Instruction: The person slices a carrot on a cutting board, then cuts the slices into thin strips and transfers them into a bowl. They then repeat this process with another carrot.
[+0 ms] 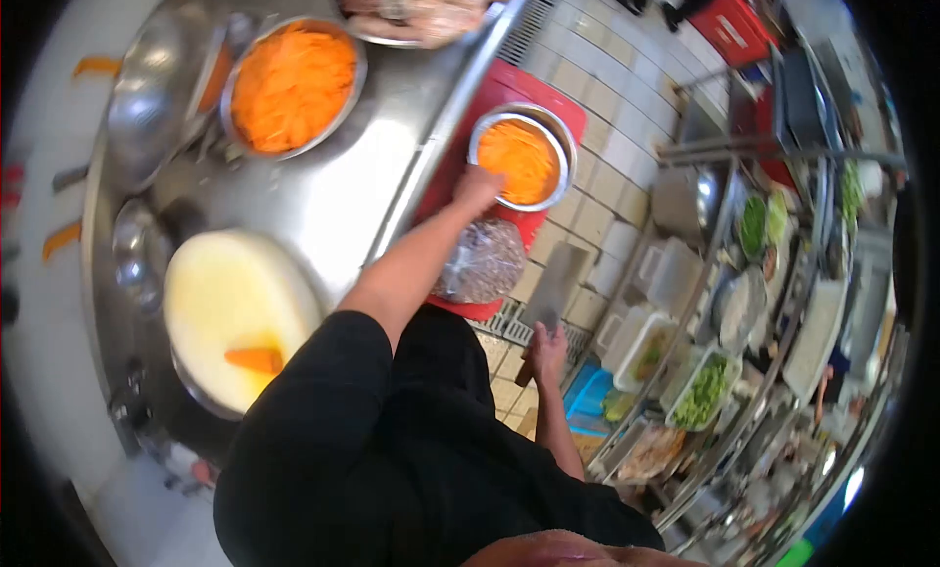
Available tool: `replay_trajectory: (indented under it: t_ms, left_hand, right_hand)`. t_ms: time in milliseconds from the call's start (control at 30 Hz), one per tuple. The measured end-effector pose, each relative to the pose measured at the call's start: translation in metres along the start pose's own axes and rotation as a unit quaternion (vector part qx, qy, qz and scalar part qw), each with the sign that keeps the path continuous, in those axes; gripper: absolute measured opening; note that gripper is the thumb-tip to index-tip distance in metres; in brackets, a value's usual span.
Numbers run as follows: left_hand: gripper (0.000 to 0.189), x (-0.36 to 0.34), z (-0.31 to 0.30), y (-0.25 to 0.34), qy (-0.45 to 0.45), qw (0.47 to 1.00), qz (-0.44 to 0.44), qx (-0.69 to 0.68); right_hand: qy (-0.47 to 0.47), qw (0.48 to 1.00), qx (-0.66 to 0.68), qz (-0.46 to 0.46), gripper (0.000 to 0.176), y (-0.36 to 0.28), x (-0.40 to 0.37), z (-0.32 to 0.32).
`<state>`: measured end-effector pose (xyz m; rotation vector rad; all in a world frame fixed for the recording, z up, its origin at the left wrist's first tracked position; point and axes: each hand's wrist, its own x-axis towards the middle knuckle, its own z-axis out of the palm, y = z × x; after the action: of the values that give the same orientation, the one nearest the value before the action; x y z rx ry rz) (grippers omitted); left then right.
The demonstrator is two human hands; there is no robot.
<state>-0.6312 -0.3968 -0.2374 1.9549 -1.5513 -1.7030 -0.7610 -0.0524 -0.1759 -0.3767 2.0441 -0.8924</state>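
Note:
My left hand (pixel 479 189) grips the near rim of a metal bowl (pixel 560 156) holding sliced carrots (pixel 515 162); its fingertips touch the edge of the slices. Two rims show there, one bowl inside or over another. They stand on a red board (pixel 480 107). Below my left hand, a clear plastic bag of brownish food (pixel 483 261) lies on the same board. My right hand (pixel 548 354), lower right, is closed around the handle of a wide cleaver (pixel 558 281), its blade pointing away from me.
On the steel counter (pixel 323 205) are a large bowl of sliced carrots (pixel 294 89), a bowl of raw meat (pixel 416 9) and a round pale block (pixel 230 303) with a carrot piece (pixel 255 359). Shelves with food containers (pixel 697 389) stand right. Someone's feet (pixel 672 15) show at the top.

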Motion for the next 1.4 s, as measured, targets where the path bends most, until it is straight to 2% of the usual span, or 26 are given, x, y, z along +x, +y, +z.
replay_trajectory:
  t_ms: [33,67,100,133,200,267,333,433,667,800,833,933,967,1067,1100,1133,1200,1300,1333,1400]
  left_hand:
    - [0.053,-0.003,0.004,-0.011,0.066,0.985,0.103,0.119]
    - [0.055,-0.027,-0.014,0.0,0.039,0.983,0.133,0.123]
    - [0.047,-0.081,-0.058,0.03,-0.009,0.991,0.133,0.022]
    - [0.041,-0.099,-0.078,0.024,0.11,0.961,0.251,0.038]
    - [0.046,-0.152,-0.147,0.039,0.231,0.953,0.187,-0.058]
    - [0.045,-0.144,-0.201,0.008,0.398,0.887,0.233,0.024]
    - [0.044,-0.138,-0.236,-0.015,0.439,0.886,0.067,0.133]
    - [0.044,-0.141,-0.251,-0.037,0.345,0.919,0.034,0.19]
    - [0.045,-0.184,-0.221,-0.053,0.318,0.924,0.026,0.21]
    - [0.039,-0.22,-0.192,-0.081,0.303,0.927,0.092,0.2]
    - [0.032,-0.236,-0.193,-0.085,0.308,0.925,0.138,0.173]
    - [0.034,-0.288,-0.208,-0.097,0.304,0.918,0.213,0.139]
    - [0.032,-0.304,-0.219,-0.099,0.29,0.929,0.174,0.149]
    - [0.033,-0.347,-0.25,-0.159,0.37,0.911,0.177,0.035]
    - [0.033,-0.372,-0.263,-0.175,0.379,0.912,0.151,0.042]
    - [0.033,-0.396,-0.274,-0.194,0.387,0.912,0.126,0.048]
    - [0.04,-0.418,-0.28,-0.251,0.353,0.922,0.14,0.076]
    - [0.051,-0.439,-0.252,-0.278,0.355,0.911,0.125,0.169]
    - [0.055,-0.437,-0.245,-0.283,0.351,0.917,0.123,0.145]
    - [0.063,-0.431,-0.233,-0.291,0.342,0.927,0.119,0.095]
  right_hand:
    - [-0.026,0.999,0.027,-0.007,0.023,0.001,0.005,0.0]
    - [-0.04,0.999,0.023,-0.011,0.023,0.004,0.011,0.0]
    - [-0.049,0.998,0.02,-0.015,0.022,0.008,0.017,-0.001]
    - [-0.052,0.998,0.017,-0.018,0.022,0.006,0.021,0.001]
    - [-0.063,0.997,0.032,-0.022,0.022,-0.008,0.024,0.006]
    - [-0.078,0.996,0.025,-0.035,0.02,-0.028,0.021,0.009]
    - [-0.113,0.992,0.017,-0.054,0.017,-0.046,0.021,0.013]
    - [-0.136,0.987,0.001,-0.088,0.017,-0.07,0.024,0.024]
    - [-0.208,0.967,-0.025,-0.143,0.019,-0.138,0.011,0.057]
    - [-0.242,0.947,-0.054,-0.204,0.02,-0.178,-0.024,0.079]
    - [-0.252,0.941,-0.07,-0.215,0.02,-0.184,-0.03,0.084]
    - [-0.282,0.921,-0.134,-0.235,0.021,-0.2,-0.055,0.097]
    - [-0.293,0.912,-0.154,-0.242,0.022,-0.206,-0.065,0.104]
    - [-0.333,0.873,-0.215,-0.284,0.025,-0.218,-0.102,0.121]
    - [-0.334,0.871,-0.226,-0.281,0.027,-0.221,-0.117,0.127]
    - [-0.353,0.846,-0.262,-0.301,0.029,-0.218,-0.12,0.132]
    - [-0.386,0.792,-0.328,-0.34,0.033,-0.214,-0.124,0.143]
    - [-0.401,0.703,-0.409,-0.422,0.033,-0.222,-0.156,0.166]
    - [-0.399,0.663,-0.441,-0.456,0.033,-0.223,-0.163,0.174]
    - [-0.396,0.618,-0.457,-0.503,0.03,-0.218,-0.168,0.19]
